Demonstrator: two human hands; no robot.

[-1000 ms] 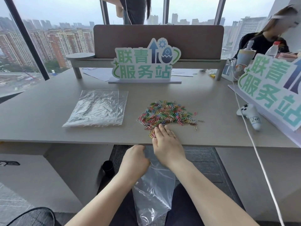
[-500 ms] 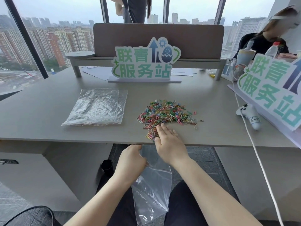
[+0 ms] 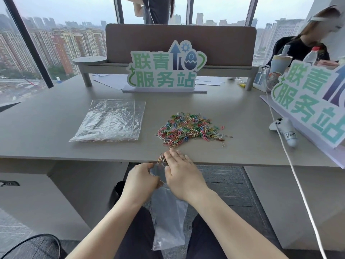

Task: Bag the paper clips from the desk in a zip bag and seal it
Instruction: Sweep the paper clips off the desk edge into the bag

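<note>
1 zip bag (image 3: 169, 217) | 2 hands: left hand (image 3: 140, 181), right hand (image 3: 182, 174) | 1 clip pile (image 3: 190, 128)

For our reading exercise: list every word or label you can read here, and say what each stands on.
"联青服务站": on the sign at the desk's far side.
"联青服务站", partly cut off by the picture's edge: on the second sign at the right.
Handwritten label on the white controller: too small to read.
Bottle label: blurred.

Multicolour clips (image 3: 190, 128), clear bag (image 3: 169, 217)
</note>
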